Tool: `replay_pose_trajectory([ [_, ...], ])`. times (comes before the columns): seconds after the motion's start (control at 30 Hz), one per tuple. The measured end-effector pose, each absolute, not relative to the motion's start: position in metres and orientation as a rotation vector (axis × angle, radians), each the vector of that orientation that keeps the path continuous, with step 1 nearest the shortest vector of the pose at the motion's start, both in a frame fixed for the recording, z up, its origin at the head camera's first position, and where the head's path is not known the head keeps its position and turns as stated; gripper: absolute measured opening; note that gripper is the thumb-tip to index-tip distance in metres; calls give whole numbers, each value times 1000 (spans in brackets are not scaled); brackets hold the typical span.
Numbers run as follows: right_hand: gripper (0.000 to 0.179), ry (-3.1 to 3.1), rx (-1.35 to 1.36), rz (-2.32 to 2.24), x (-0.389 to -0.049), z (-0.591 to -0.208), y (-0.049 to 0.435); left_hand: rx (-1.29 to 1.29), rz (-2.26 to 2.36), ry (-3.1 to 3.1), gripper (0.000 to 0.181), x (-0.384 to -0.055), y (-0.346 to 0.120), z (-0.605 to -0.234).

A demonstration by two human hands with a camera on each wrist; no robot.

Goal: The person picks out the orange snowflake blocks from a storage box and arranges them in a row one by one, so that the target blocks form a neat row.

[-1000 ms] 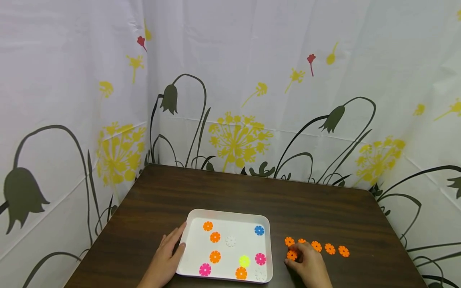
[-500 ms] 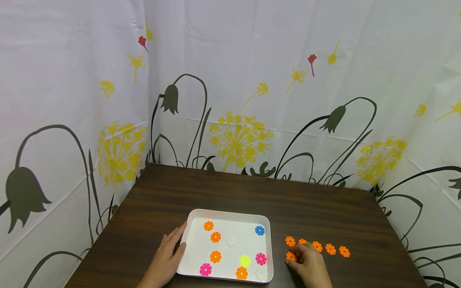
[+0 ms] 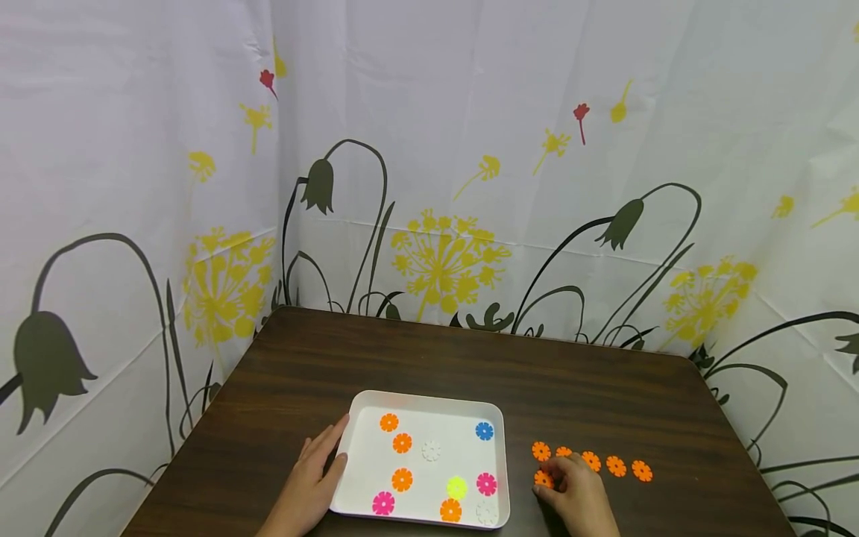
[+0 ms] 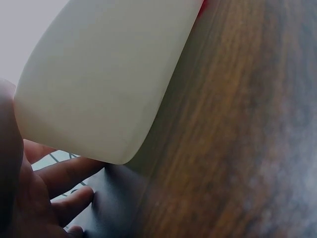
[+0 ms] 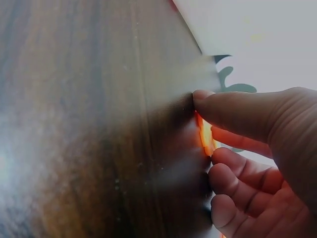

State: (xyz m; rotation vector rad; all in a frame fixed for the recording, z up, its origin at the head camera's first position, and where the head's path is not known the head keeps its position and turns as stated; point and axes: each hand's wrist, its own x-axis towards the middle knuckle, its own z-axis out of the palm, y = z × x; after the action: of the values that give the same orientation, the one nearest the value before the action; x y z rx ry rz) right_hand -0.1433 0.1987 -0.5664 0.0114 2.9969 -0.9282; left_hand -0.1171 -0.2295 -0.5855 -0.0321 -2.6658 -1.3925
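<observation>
My right hand point(image 3: 576, 488) pinches an orange notched building disc point(image 3: 543, 479) between thumb and fingers, low at the table. In the right wrist view the disc point(image 5: 206, 135) shows edge-on, glowing orange behind the thumb. Just beyond that hand runs a row of matching orange discs point(image 3: 615, 466), one partly hidden by the fingers. My left hand point(image 3: 306, 475) lies along the left side of a white tray point(image 3: 429, 403), fingers extended against its rim. The left wrist view shows the tray's outer wall point(image 4: 109, 84) with fingers beneath its corner.
In the tray lie several loose discs: orange ones point(image 3: 402, 479), pink ones point(image 3: 486, 484), a blue one point(image 3: 484, 431), a yellow one point(image 3: 457, 488) and pale white ones point(image 3: 431, 450). The dark wooden table point(image 3: 470, 358) backs onto a flower-printed curtain point(image 3: 436, 149).
The orange disc in my right hand sits slightly lower and nearer me than one second ago. My left hand and the tray stay put.
</observation>
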Motion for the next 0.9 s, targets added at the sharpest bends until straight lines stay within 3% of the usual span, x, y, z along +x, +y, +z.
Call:
replay_pose_trajectory([
  [0.27,31,3042,-49,-946,-144,-556,185,-27,-1395,-2678,58,-117,-229,-584],
  [0.9,29,3009,-333,-1328,-171,-494,101,-81,-1354,-2632,57,-115,-229,-581],
])
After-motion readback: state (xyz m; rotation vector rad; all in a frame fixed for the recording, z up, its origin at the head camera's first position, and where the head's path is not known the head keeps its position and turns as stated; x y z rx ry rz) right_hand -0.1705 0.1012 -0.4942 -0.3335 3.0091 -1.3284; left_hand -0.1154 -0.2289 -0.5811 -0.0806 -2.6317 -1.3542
